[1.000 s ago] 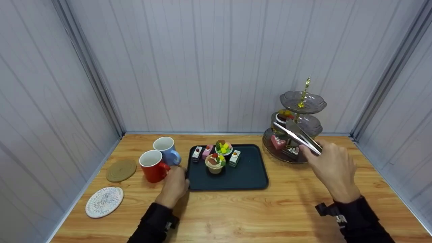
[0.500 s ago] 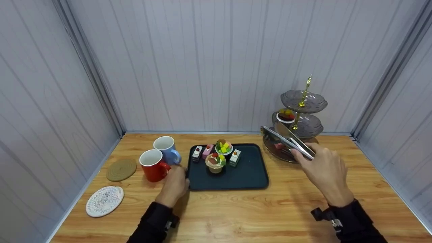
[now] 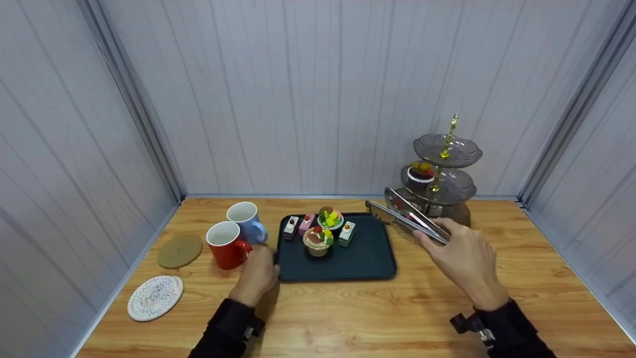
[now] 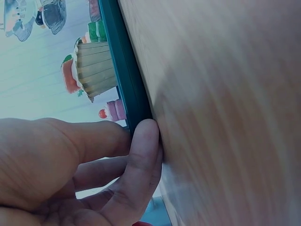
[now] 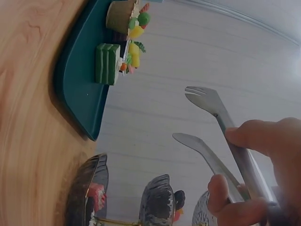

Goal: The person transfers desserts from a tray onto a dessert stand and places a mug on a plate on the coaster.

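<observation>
My left hand (image 3: 257,273) pinches the left edge of the dark rectangular tray (image 3: 365,256), thumb on top and fingers (image 4: 143,141) at its rim. On the tray stand several small cakes: a fruit tart (image 3: 318,242), a fruit cupcake (image 3: 330,219), a green-layered cake slice (image 3: 347,233), a pink slice (image 3: 306,224) and a dark slice (image 3: 291,227). My right hand (image 3: 467,258) grips metal tongs (image 5: 242,150) between thumb and fingers. The tong arms stand apart with nothing between them, their tips near the tray's right back corner in the head view.
A three-tier glass stand (image 3: 447,191) with a gold stem is at the back right, with a chocolate cupcake (image 3: 420,173) on its middle tier and cakes on the lowest. A red mug (image 3: 226,248), a blue mug (image 3: 243,219), a tan coaster (image 3: 179,251) and a white coaster (image 3: 155,298) stand left.
My right hand has moved left with the tongs, from in front of the tiered stand towards the tray. The tong arms have spread wider. My left hand stays on the tray edge.
</observation>
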The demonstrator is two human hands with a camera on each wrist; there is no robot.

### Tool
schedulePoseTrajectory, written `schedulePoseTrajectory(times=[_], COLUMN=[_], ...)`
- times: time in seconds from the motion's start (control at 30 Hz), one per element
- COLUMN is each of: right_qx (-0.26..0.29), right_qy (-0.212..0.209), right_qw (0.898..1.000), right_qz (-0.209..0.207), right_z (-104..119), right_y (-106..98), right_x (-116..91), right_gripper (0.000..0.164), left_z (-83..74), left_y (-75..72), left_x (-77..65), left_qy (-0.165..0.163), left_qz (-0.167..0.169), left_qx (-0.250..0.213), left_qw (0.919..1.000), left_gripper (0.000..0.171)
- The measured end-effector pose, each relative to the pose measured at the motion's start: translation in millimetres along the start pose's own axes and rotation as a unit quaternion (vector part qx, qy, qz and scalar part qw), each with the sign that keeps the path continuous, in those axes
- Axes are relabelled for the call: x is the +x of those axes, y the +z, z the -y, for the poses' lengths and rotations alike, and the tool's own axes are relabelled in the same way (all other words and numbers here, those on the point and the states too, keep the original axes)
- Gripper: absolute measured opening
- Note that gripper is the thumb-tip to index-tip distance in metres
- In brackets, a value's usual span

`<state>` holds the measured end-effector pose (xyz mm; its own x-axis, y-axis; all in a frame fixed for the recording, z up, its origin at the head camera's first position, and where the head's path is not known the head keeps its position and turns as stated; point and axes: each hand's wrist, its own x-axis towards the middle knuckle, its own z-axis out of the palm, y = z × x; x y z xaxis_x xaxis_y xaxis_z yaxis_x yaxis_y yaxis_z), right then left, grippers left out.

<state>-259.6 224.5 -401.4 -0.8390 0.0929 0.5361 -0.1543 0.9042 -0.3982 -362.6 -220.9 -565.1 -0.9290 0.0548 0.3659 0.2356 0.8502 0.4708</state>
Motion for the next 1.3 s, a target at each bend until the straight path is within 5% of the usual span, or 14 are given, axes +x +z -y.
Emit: schedulePoseTrajectory(times=[0.3,0.57,0.93,1.3], right_qx=[0.002,0.01,0.007,0.001], right_qy=[-0.026,-0.004,-0.035,-0.026], right_qw=[1.0,0.999,0.996,0.991], right_qz=[-0.002,0.053,0.084,0.131], right_z=[4.5,13.5,26.8,36.8], right_y=[12.4,18.4,33.4,46.4], right_x=[-2.2,-6.1,-12.1,-18.9], right_gripper=[0.052,0.056,0.056,0.053], left_z=[-2.1,-3.7,-0.1,-0.9], left_y=[-3.5,-6.3,-5.0,-5.4], left_x=[1.0,2.0,2.1,4.0], left_qy=[-0.014,-0.033,-0.005,-0.018], left_qz=[0.017,0.042,0.006,0.025], left_qx=[-0.006,-0.003,-0.001,-0.011], left_qw=[0.9997,0.9986,1.0,0.9995], left_gripper=[0.033,0.035,0.02,0.017])
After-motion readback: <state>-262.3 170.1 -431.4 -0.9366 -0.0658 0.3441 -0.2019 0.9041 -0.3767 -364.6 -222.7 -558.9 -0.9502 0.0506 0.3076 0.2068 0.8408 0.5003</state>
